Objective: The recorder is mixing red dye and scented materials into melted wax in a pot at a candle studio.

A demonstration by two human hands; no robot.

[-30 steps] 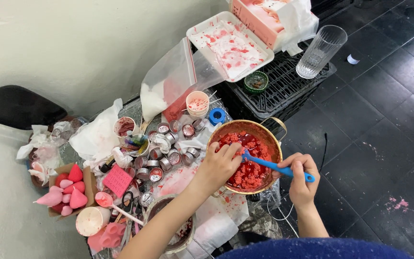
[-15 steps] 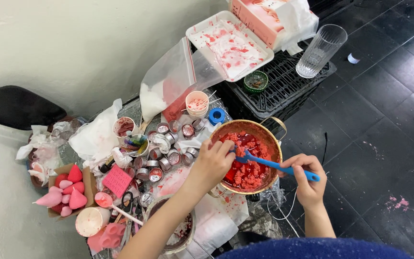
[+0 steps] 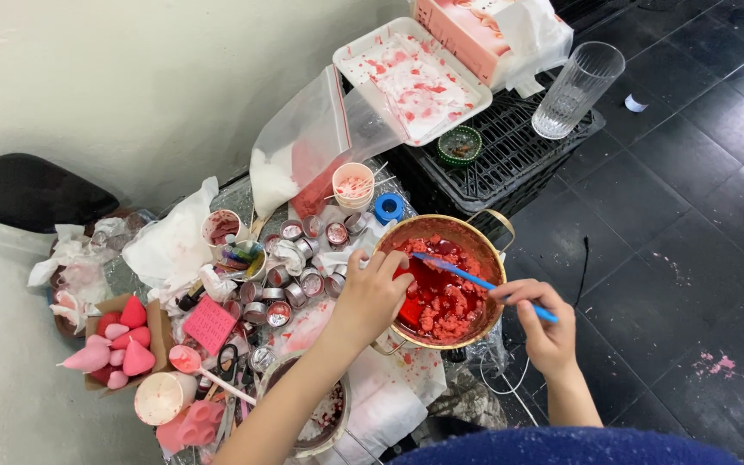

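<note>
black floor tiles [image 3: 691, 258]; right hand [image 3: 544, 323] stirs pot [image 3: 475, 237] with spatula [image 3: 475, 277].

Wall [image 3: 131, 77]: pale cream plaster, plain, filling the frame from nine to twelve o'clock.
Floor [image 3: 699, 224]: dark, nearly black square tiles from one to five o'clock, with pink specks near four o'clock.
Crate [image 3: 510, 146]: black plastic grid at about one o'clock, standing on the floor against the wall.
Dark shape [image 3: 27, 189]: black rounded form at nine o'clock; its kind is unclear.
Light: soft and even, without hard shadows.
</note>
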